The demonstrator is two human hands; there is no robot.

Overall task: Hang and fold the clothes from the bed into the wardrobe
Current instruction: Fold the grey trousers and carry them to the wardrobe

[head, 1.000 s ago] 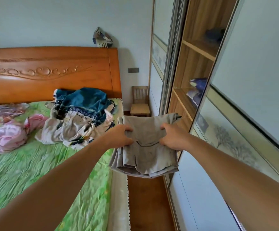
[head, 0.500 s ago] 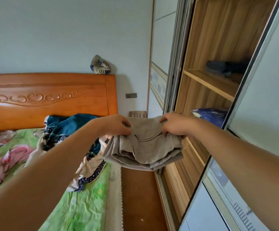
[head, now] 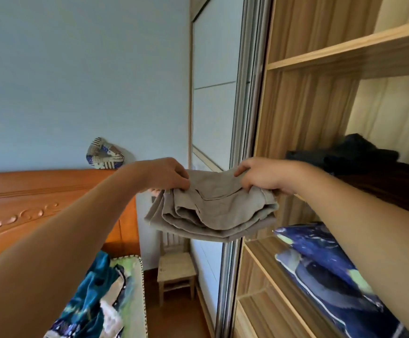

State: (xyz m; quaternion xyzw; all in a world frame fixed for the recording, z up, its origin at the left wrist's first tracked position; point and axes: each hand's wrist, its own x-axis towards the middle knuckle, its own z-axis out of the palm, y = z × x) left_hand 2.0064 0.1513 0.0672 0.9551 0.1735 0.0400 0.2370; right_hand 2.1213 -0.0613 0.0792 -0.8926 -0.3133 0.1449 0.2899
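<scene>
Here, folded garment (head: 213, 211) between hands

The one camera rides on the person's head, looking forward toward the far wall (head: 76, 81), with the headboard (head: 40, 203) low on the left and the open wardrobe (head: 308, 106) filling the right. It sits close: the left hand (head: 164, 174), right hand (head: 264, 174) and folded grey garment (head: 213, 211) hang mid-frame, and the wide lens bends the edges.
</scene>
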